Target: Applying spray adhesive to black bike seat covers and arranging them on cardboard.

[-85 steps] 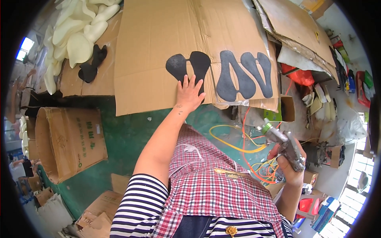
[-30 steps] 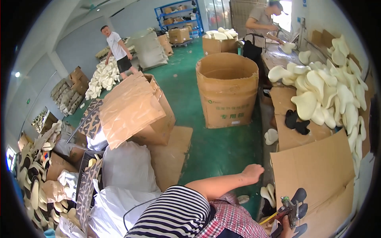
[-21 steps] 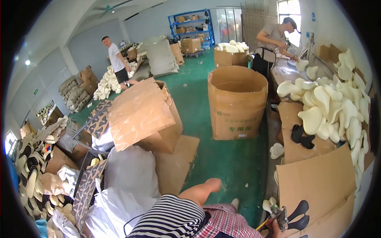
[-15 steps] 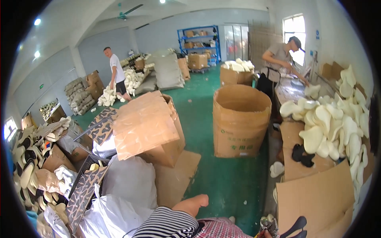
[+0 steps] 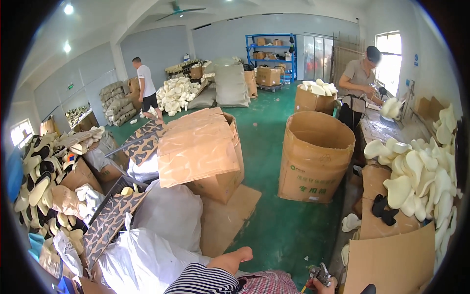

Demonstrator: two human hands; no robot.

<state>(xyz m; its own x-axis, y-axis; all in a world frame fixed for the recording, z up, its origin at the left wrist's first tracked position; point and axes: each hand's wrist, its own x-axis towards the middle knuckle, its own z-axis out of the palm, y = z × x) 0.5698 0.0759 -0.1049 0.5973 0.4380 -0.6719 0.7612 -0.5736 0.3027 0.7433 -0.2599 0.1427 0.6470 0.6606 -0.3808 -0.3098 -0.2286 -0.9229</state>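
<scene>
Left hand (image 5: 242,254) has come off the flat brown cardboard sheet (image 5: 391,259), fingers' state can't tell; right hand (image 5: 324,285) clamped on the silver metal spray gun (image 5: 320,273) left of it, thin yellow hose (image 5: 304,287) could snag if swung.

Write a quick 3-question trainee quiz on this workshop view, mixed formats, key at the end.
1. Multiple choice: which hand holds the metal tool?
A. Left
B. Right
C. Neither

2. True or false: the left hand is gripping the rim of the tall open box.

3. Fill in: the black pieces, beside the pile of cream pieces, lie on a sheet of ____.

Key
1. B: the right hand has it, at the lower edge of the view.
2. False: the left hand shows against the green floor.
3. Cardboard.
</scene>
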